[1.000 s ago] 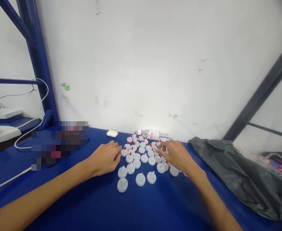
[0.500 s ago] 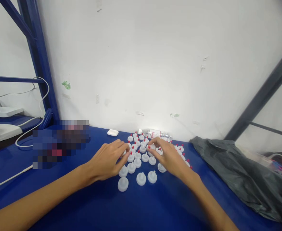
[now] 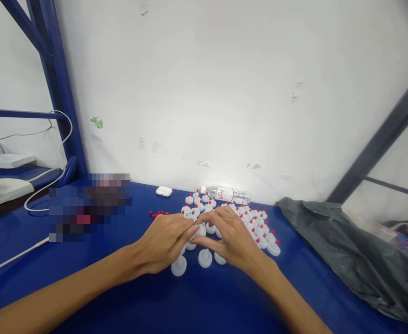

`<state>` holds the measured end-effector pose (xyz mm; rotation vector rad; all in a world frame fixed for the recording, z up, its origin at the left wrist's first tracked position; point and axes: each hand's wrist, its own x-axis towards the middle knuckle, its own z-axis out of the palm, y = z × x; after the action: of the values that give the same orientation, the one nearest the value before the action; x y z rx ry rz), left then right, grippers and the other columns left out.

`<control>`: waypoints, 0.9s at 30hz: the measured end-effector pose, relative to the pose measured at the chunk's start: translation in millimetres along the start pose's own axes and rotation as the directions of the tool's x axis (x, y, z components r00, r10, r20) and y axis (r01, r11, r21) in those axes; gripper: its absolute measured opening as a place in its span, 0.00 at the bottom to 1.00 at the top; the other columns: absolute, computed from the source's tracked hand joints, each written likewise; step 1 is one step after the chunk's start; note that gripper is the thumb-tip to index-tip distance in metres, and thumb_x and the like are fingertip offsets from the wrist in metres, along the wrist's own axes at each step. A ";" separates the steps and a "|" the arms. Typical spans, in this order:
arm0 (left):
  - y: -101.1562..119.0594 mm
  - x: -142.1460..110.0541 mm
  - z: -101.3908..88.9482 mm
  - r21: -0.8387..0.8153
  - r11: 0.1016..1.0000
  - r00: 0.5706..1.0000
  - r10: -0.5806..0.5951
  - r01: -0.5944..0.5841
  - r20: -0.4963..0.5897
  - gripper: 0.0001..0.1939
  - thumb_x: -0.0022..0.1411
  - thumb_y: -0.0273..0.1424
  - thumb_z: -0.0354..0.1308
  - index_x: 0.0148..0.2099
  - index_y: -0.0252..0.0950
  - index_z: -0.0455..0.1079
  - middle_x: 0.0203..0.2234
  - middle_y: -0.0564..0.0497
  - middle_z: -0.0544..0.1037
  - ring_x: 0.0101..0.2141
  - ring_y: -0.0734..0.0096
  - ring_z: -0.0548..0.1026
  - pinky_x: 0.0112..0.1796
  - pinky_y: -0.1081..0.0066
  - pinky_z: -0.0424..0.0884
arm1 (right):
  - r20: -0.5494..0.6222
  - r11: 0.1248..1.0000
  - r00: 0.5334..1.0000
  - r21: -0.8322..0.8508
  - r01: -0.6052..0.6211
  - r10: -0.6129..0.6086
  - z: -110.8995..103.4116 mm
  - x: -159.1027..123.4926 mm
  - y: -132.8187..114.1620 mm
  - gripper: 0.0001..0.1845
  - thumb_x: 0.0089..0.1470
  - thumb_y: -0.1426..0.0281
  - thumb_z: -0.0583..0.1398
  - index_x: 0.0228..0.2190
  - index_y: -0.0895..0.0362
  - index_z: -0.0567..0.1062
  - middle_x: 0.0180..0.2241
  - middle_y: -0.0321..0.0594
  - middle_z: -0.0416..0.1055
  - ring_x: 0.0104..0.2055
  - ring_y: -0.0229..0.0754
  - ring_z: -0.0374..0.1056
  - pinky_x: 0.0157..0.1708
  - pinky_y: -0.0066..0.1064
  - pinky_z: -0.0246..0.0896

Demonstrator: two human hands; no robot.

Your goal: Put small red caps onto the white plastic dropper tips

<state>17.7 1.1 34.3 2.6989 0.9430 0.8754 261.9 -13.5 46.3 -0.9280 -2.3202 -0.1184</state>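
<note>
Our two hands meet at a round, translucent white plastic cap, above the blue tabletop. It lies directly between our fingertips, nearly equally near both. Our right hand curves in a partly open pinch, thumb below and fingers above, gripping its right side. Our left hand is nearly closed at its left edge; we cannot tell whether it holds anything, nor which way the cap's nozzle axis points.
</note>
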 end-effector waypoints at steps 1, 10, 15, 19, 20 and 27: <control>0.1 0.8 -2.2 -0.070 0.996 0.998 -0.058 0.057 -0.022 0.25 0.84 0.40 0.36 0.31 0.44 0.55 0.23 0.55 0.69 0.26 0.64 0.68 0.32 0.62 0.62 | -0.003 0.998 1.000 -0.055 -0.020 0.020 -3.7 -0.2 6.8 0.10 0.74 0.59 0.65 0.53 0.45 0.83 0.42 0.42 0.86 0.45 0.55 0.79 0.56 0.51 0.74; -24.8 12.8 -34.9 0.108 0.963 0.963 -0.255 0.245 0.089 0.18 0.79 0.39 0.49 0.33 0.42 0.64 0.27 0.54 0.74 0.29 0.63 0.71 0.35 0.64 0.60 | -0.093 0.901 0.920 -0.182 -0.393 0.382 -44.2 -12.8 67.5 0.12 0.73 0.57 0.62 0.45 0.49 0.82 0.44 0.43 0.83 0.50 0.55 0.78 0.55 0.47 0.71; -33.6 16.4 -40.3 0.068 0.961 0.919 -0.277 0.269 0.282 0.08 0.70 0.32 0.60 0.40 0.41 0.80 0.35 0.52 0.83 0.34 0.63 0.77 0.37 0.67 0.66 | 0.065 0.891 0.907 -0.228 -0.393 0.417 -44.0 -9.3 63.6 0.10 0.71 0.60 0.64 0.41 0.50 0.85 0.43 0.42 0.85 0.48 0.53 0.79 0.54 0.46 0.69; -37.5 16.2 -48.2 -0.003 0.948 0.857 -0.285 0.317 0.429 0.06 0.64 0.32 0.66 0.39 0.41 0.85 0.30 0.55 0.82 0.30 0.67 0.77 0.33 0.70 0.67 | 0.197 0.860 0.848 -0.262 -0.439 0.493 -46.1 -6.3 59.8 0.11 0.71 0.61 0.65 0.39 0.51 0.86 0.38 0.41 0.86 0.44 0.53 0.80 0.50 0.44 0.70; -38.3 15.9 -49.8 -0.019 0.943 0.842 -0.288 0.333 0.456 0.06 0.63 0.32 0.67 0.40 0.41 0.86 0.29 0.56 0.82 0.30 0.67 0.77 0.32 0.71 0.68 | 0.221 0.854 0.833 -0.260 -0.451 0.508 -46.7 -6.0 58.8 0.10 0.70 0.63 0.65 0.39 0.52 0.87 0.38 0.42 0.87 0.43 0.53 0.80 0.48 0.43 0.70; -41.5 15.6 -50.7 -0.109 0.904 0.771 -0.283 0.413 0.570 0.12 0.57 0.32 0.69 0.45 0.40 0.86 0.28 0.57 0.81 0.29 0.69 0.77 0.31 0.73 0.69 | 0.305 0.850 0.793 -0.180 -0.496 0.527 -49.9 -4.8 48.3 0.11 0.69 0.69 0.65 0.37 0.54 0.89 0.34 0.43 0.88 0.39 0.54 0.85 0.40 0.40 0.72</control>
<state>-23.2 41.0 70.0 2.2528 1.0696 0.1064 322.0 4.8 76.5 -1.7139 -2.2826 0.1849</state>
